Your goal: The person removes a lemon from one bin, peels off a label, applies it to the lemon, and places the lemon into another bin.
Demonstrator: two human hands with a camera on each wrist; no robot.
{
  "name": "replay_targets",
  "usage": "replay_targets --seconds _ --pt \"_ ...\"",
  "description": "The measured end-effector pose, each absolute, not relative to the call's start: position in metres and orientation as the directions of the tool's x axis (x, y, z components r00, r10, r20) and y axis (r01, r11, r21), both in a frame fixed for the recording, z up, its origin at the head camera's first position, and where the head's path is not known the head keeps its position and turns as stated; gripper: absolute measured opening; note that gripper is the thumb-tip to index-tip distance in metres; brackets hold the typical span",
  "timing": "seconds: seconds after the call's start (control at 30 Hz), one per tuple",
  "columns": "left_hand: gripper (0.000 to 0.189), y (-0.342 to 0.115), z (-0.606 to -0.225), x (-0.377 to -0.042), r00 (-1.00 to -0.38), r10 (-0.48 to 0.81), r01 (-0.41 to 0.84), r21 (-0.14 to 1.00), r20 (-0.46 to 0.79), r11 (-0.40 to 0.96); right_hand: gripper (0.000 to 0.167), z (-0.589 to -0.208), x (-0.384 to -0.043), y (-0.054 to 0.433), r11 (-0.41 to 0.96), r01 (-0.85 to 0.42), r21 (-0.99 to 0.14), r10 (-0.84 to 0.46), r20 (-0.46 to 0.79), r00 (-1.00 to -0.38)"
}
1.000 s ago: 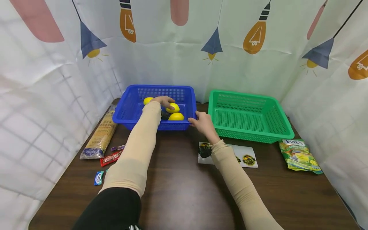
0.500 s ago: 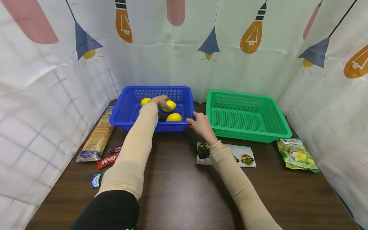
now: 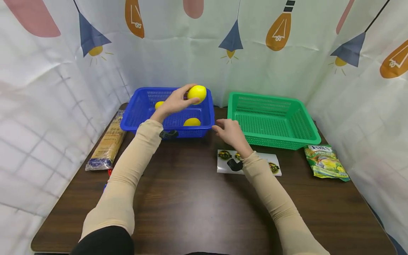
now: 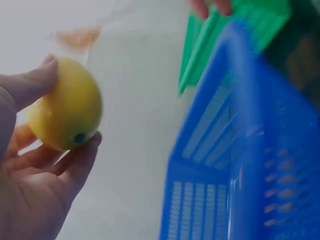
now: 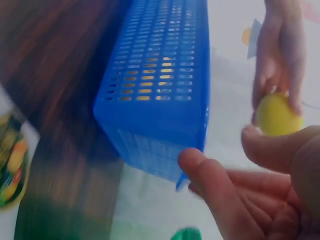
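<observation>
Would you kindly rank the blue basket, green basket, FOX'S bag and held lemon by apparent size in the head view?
1. Blue basket and green basket: too alike to rank
2. FOX'S bag
3. Lemon held in the left hand, clearly smallest

The left arm, in a close-fitting beige fabric sleeve, is slanting forward. The bare left hand is gripping, its thumb opposing its curled fingers. The right arm, sleeved in matching beige, is angling inward. The bare right hand is pointing toward the left one, thumb and forefinger standing apart; its other fingers seem to be bending loosely, though they are partly hidden.
</observation>
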State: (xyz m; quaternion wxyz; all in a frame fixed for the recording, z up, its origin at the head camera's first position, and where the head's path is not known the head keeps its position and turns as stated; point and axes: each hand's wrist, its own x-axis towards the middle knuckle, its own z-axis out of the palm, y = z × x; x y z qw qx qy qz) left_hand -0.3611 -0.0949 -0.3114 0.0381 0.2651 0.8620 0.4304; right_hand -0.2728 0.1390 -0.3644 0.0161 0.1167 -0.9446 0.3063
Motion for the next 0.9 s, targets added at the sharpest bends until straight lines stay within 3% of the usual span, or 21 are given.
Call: replay_targets --seconds 0.17,0.27,0.43,0.63,0.9 --pt "0.06 -0.084 -0.33 -0.304 -0.819 0.542 0.396 0.869 0.188 0.297 0.034 -0.372 -0.249 0.15 0.823 -0.354 -0.444 -0.378 0.037 -0.925" --pt "0.055 -0.074 -0.354 -0.277 -0.808 0.565 0.331 0.922 0.166 0.203 0.031 -0.383 -0.245 0.156 0.855 -0.36 -0.373 -0.402 -0.039 -0.915" --pt "0.051 -0.059 -0.405 -0.248 -0.816 0.574 0.196 0.967 0.069 0.163 0.018 -0.403 -0.25 0.163 0.912 -0.305 -0.276 -0.357 -0.162 -0.92" --pt "0.05 -0.049 -0.442 -0.228 -0.811 0.577 -0.016 0.991 -0.091 0.132 0.037 -0.419 -0.253 0.167 0.95 -0.226 -0.216 -0.273 -0.215 -0.938" --pt "0.05 -0.035 -0.459 -0.22 -0.786 0.594 -0.228 0.973 -0.172 -0.02 0.041 -0.424 -0.258 0.175 0.957 -0.163 -0.24 -0.221 -0.241 -0.945"
